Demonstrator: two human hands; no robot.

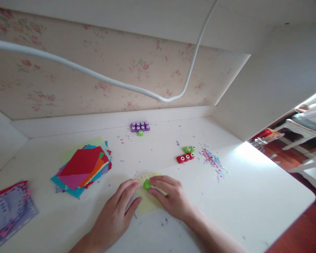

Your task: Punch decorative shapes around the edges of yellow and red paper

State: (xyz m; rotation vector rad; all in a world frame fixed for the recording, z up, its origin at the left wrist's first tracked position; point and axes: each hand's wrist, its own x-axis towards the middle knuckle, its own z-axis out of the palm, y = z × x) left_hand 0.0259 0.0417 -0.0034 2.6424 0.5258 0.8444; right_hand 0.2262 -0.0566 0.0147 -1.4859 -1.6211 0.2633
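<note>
A pale yellow paper with small holes along its edges lies flat on the white table between my hands. My right hand holds a small green punch between thumb and fingers, over the upper part of the paper. At the paper's left edge rests my left hand, its thumb apart from the other fingers and nothing seen in its grasp.
Colored paper sheets are piled at the left, with punched lilac papers nearer the corner. Purple punches stand at the back, red punches and green ones right of centre, beside scattered confetti.
</note>
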